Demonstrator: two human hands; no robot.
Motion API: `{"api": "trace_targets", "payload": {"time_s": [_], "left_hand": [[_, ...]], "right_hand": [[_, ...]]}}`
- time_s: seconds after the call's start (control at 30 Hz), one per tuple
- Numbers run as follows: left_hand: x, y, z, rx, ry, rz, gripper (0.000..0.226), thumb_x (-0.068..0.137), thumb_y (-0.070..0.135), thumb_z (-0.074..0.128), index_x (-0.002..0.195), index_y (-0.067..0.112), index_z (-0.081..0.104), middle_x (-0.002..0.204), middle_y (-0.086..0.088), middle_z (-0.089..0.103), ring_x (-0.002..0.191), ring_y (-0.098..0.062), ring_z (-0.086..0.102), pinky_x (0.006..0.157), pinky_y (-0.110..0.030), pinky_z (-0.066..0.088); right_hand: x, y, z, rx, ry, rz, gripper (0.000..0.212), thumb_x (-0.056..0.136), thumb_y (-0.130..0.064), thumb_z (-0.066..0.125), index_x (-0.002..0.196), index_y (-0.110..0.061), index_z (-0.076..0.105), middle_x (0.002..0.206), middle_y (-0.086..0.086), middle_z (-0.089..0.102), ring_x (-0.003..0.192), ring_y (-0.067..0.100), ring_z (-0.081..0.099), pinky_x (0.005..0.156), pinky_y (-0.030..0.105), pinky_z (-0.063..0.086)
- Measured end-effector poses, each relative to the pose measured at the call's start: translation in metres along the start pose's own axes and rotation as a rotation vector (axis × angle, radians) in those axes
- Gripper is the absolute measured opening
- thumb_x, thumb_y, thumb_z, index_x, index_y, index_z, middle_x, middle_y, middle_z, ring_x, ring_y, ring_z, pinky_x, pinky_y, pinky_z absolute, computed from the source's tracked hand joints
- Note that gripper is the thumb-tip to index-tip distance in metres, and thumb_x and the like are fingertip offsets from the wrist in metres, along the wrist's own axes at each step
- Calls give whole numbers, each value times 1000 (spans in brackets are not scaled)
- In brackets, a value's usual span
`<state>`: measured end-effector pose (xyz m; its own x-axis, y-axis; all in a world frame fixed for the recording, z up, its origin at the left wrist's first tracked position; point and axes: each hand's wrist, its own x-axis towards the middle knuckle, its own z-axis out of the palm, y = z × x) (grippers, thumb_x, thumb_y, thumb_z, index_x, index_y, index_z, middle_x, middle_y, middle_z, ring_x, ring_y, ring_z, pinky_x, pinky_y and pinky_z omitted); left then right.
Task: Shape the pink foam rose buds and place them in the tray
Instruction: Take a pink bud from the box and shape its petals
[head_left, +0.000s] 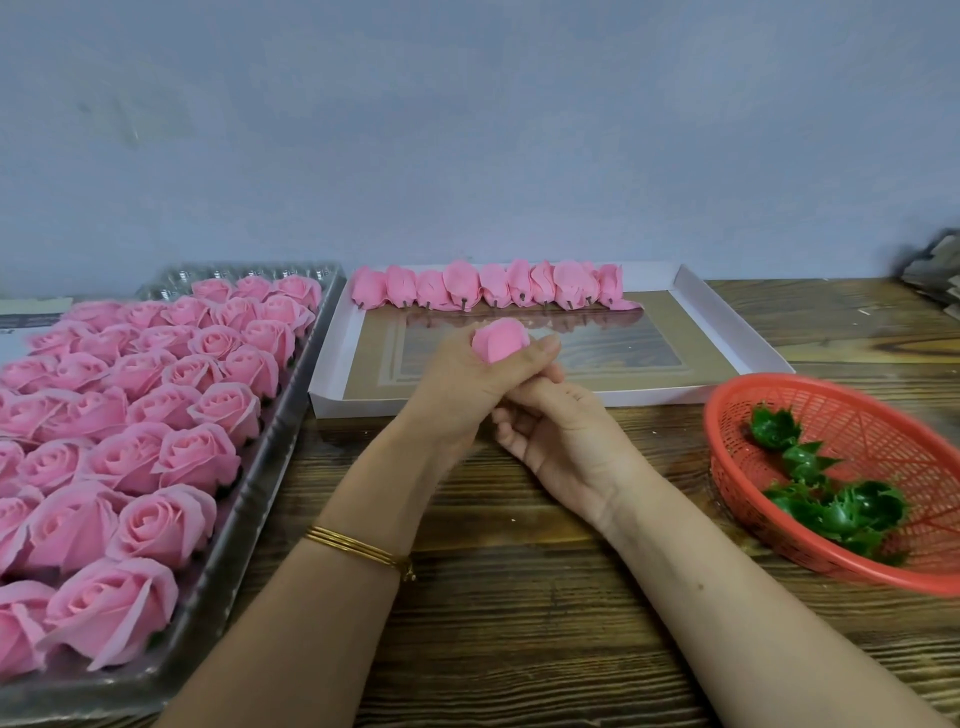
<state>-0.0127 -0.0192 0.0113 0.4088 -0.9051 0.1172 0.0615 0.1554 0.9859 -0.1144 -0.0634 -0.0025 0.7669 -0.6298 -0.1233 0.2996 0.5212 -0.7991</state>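
Observation:
My left hand (467, 384) grips a pink foam rose bud (500, 339), its top sticking out above my curled fingers. My right hand (561, 436) sits just below and right of it, fingers loosely curled, one finger reaching under the left hand toward the bud's base; whether it pinches anything is hidden. Both hands hover over the near edge of the white cardboard tray (727, 322). A row of closed pink buds (488, 291) lies along the tray's far side, stems pointing toward me.
A clear plastic tray (270, 457) full of open pink foam roses (156, 426) fills the left side. A red plastic basket (857, 457) with green sepals (831, 499) sits at the right. Wooden tabletop (519, 597) lies under my arms; a grey wall stands behind.

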Motion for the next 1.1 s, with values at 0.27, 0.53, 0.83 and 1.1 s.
{"api": "trace_targets", "payload": {"time_s": [0.27, 0.53, 0.83, 1.1], "left_hand": [[3, -8, -2, -20, 79, -10, 23, 78, 34, 77, 61, 20, 71, 82, -13, 74, 78, -24, 70, 76, -38, 58], [7, -13, 1, 3, 192, -31, 44, 81, 29, 78, 96, -11, 66, 81, -13, 71, 70, -19, 69, 68, -35, 57], [2, -1, 0, -27, 28, -127, 23, 82, 34, 72, 72, 14, 75, 79, -2, 74, 72, -14, 65, 72, -33, 50], [6, -7, 1, -44, 144, -122, 25, 87, 29, 72, 77, 7, 70, 80, -10, 74, 65, -17, 69, 60, -26, 54]], "right_hand": [[2, 3, -1, 18, -22, 2, 19, 68, -2, 68, 86, -7, 66, 71, 3, 65, 65, 10, 62, 61, 17, 53], [0, 5, 1, -86, 51, -137, 18, 82, 12, 61, 84, -5, 66, 70, 6, 65, 64, 10, 61, 64, 17, 52], [0, -3, 2, 96, -34, 89, 10, 92, -6, 53, 87, -8, 62, 69, 4, 61, 59, 9, 59, 59, 17, 52], [-1, 6, 6, -37, 53, -78, 14, 84, 10, 61, 92, -2, 64, 69, 2, 66, 65, 7, 62, 63, 16, 52]]}}
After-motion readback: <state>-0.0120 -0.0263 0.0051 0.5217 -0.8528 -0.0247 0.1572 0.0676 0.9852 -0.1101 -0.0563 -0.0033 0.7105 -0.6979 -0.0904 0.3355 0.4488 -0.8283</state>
